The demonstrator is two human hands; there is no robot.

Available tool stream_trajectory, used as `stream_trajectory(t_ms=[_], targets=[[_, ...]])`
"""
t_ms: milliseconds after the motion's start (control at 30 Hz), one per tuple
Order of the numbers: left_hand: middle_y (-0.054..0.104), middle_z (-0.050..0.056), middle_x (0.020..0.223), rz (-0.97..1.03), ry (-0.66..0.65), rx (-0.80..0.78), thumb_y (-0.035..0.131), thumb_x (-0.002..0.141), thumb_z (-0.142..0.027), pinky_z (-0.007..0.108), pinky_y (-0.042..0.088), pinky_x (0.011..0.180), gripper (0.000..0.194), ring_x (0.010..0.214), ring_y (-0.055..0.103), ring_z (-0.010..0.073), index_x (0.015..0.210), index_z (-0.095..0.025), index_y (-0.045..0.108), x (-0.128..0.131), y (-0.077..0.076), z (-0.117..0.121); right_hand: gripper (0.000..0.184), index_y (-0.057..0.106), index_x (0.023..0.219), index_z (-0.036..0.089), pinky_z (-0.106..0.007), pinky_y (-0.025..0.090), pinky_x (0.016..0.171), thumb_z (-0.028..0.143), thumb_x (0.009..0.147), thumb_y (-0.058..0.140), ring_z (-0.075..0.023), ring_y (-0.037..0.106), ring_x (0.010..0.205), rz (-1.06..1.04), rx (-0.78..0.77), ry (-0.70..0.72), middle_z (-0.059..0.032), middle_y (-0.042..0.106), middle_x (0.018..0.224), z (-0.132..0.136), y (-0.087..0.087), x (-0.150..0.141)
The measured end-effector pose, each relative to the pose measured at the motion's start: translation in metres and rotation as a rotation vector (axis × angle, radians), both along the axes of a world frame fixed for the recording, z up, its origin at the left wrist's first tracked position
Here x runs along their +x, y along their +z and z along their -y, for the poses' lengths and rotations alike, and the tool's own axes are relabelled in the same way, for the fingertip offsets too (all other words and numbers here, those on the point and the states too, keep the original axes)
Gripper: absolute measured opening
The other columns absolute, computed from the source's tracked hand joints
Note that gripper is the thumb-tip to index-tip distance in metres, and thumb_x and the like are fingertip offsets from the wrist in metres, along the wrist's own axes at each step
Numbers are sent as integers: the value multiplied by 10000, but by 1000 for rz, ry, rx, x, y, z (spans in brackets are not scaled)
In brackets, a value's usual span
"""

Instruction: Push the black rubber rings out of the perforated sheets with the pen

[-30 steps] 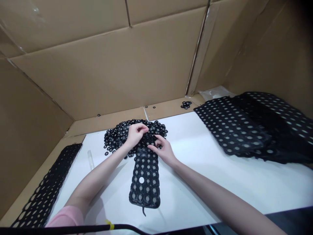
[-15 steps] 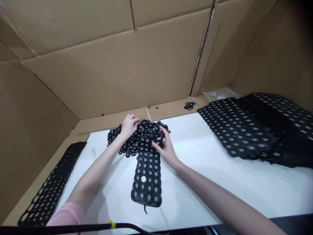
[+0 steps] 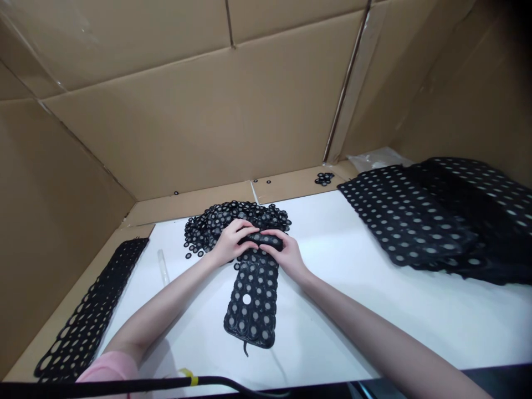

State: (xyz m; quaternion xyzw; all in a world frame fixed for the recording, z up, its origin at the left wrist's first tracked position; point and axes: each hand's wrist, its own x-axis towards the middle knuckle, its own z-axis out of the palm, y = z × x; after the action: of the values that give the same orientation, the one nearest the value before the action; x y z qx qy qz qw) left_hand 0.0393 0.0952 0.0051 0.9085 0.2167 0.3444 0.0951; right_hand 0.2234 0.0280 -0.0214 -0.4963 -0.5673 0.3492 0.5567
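A narrow black rubber sheet with rows of grey discs (image 3: 261, 288) lies lengthwise in front of me. Its far part is bent up into a curved fold, gripped between the fingers and thumbs of both hands. My left hand (image 3: 229, 244) is closed on the left end of the fold, while my right hand (image 3: 291, 257) holds the right end. Just beyond the hands is a heap of small black rings with grey centres (image 3: 216, 216), partly covered by my left hand. One white disc (image 3: 246, 299) stands out on the sheet, and a thin black tail (image 3: 245, 349) hangs from its near edge.
Large black perforated sheets (image 3: 407, 221) are stacked at the right. A long perforated strip (image 3: 95, 305) lies at the left, near a clear tube (image 3: 163, 266). A few rings (image 3: 324, 178) sit by the cardboard wall (image 3: 208, 122). A black cable (image 3: 166, 383) crosses the near edge.
My left hand has come from the ring heap down to the sheet. Both hands now grip its far part, which has been bent up into a fold.
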Motion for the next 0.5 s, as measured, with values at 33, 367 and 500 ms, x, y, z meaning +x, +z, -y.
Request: stream_trajectory(t_ms=[33, 367, 500], targets=[[617, 95, 994, 9, 8, -5, 633, 831, -391, 345, 494, 811, 338, 927, 568, 198, 1095, -180, 646, 0, -3, -1, 226, 680, 933, 211, -390, 467, 903, 287, 721, 669, -233, 635, 953, 4, 2, -2, -49, 705, 997, 0, 0, 0], [555, 35, 726, 10, 45, -40, 596, 866, -316, 269, 428, 652, 171, 714, 519, 159, 828, -156, 643, 5, -10, 1, 129, 676, 847, 216, -370, 451, 841, 262, 730, 647, -220, 619, 878, 39, -6, 19, -32, 689, 884, -1, -2, 1], [524, 20, 696, 27, 48, -107, 583, 846, -205, 255, 400, 632, 113, 706, 499, 155, 748, -155, 610, 8, -8, 5, 110, 674, 825, 216, -366, 450, 822, 252, 726, 644, -218, 611, 858, 49, -2, 13, -32, 684, 868, -1, -2, 0]])
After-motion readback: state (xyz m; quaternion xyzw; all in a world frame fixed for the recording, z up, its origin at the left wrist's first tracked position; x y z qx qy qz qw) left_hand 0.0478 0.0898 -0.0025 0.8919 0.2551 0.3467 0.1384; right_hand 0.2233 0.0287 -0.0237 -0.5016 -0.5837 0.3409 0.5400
